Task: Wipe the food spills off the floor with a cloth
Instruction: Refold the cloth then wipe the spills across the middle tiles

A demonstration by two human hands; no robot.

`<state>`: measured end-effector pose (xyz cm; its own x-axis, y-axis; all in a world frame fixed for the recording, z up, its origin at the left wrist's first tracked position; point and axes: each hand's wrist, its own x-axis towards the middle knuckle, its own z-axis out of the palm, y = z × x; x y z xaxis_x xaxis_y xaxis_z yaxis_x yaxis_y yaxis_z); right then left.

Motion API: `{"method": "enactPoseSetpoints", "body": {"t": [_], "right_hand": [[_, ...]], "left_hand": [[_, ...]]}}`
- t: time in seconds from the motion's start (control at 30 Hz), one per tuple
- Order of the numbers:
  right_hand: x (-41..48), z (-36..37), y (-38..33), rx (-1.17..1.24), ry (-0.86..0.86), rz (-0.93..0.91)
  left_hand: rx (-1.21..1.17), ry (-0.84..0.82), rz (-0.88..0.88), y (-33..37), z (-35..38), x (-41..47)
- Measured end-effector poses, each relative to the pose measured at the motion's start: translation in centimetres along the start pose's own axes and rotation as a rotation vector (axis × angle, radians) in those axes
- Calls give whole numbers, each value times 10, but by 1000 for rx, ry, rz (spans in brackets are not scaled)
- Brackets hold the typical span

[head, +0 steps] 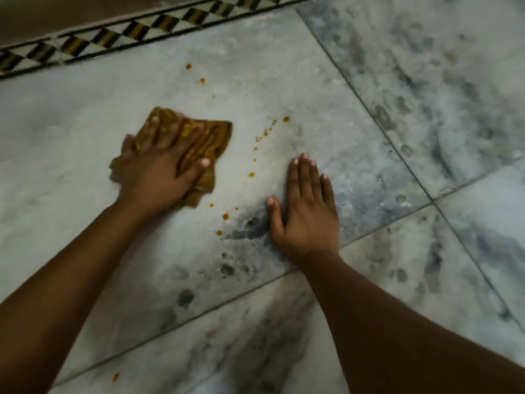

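Left hand [159,172] lies palm-down on a crumpled mustard-brown cloth [199,143] at centre-left of the frame, fingers spread and fairly straight, pressing the cloth flat onto the grey-white veined marble floor [85,115]; not curled round it, and the hand's left edge is motion-blurred. Cloth sticks out past the fingertips toward the upper right and below the thumb. Right hand [305,214] sits flat on the bare floor at centre-right, fingers straight and together, thumb out to the left, holding nothing, well apart from the cloth. Orange food spills [257,139] run as a loose trail of small drops between the two hands, from centre-right above the right hand down to lower centre near the left wrist; none are touching the cloth. Two more orange drops [188,66] sit above the cloth, and one orange smear [115,377] lies at lower left by the left forearm. A black, white and brown checkered tile border strip [136,29] crosses the upper left. Dark tile joints [369,109] cut diagonally on the right.
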<state>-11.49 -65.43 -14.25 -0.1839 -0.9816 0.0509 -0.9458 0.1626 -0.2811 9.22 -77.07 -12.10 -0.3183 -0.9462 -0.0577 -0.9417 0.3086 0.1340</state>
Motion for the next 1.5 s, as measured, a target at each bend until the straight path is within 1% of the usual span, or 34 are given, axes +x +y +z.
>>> {"method": "enactPoseSetpoints", "body": {"t": [0.1,0.2,0.23,0.27,0.3,0.37,0.47,0.53,0.57,0.6,0.67,0.73,0.8,0.87,0.93,1.0,1.03,1.07,1.1,1.17,1.23,1.3,1.37,1.5], "right_hand": [[0,1,-1,-9,14,5],[0,1,-1,-15,9,3],[1,1,-1,-15,4,1],[1,1,-1,-16,-1,-3],[1,0,-1,-19,-7,-6],[1,0,-2,-17,-10,-7],[1,0,-1,-6,-13,-6],[2,1,0,0,-8,-1],[2,1,0,2,-3,1],[1,1,-1,5,1,4],[1,1,-1,12,9,9],[1,1,-1,4,5,5],[2,1,0,-3,-7,-2],[1,1,-1,-11,-14,-5],[2,0,-1,-18,-13,3],[2,-1,-2,-7,-4,8],[2,0,-1,2,-2,5],[2,0,-1,12,-5,3],[1,0,-1,21,-11,6],[2,0,-2,37,-1,13],[2,0,-2,44,3,22],[2,1,-1,51,4,20],[1,1,-1,52,1,14],[2,0,-1,57,-8,8]], "left_hand": [[-25,13,-199,-24,-12,27],[-164,50,-424,-1,-31,78],[-215,49,-482,8,-34,98],[-244,47,-500,15,-34,115],[-238,40,-466,22,-29,130],[-175,20,-304,31,-16,142],[-103,-13,-40,33,-3,109],[-61,-26,83,16,-4,78],[-54,-44,95,3,-7,69],[-57,-62,63,-11,-11,70],[-87,-74,-73,-26,-18,88],[-143,-68,-206,-16,-23,116],[-160,-72,-246,10,-21,136],[-127,-68,-166,37,-14,134],[-84,-46,-4,55,-2,108],[-61,-49,166,51,3,70],[-61,-53,207,42,3,55],[-61,-53,201,29,0,44],[-57,-46,148,15,-2,40],[-55,-33,-26,-2,-8,58],[-91,-51,-162,9,-13,90],[-147,-67,-214,39,-13,118],[-180,-97,-154,73,-9,135],[-68,-113,157,126,7,113]]}}
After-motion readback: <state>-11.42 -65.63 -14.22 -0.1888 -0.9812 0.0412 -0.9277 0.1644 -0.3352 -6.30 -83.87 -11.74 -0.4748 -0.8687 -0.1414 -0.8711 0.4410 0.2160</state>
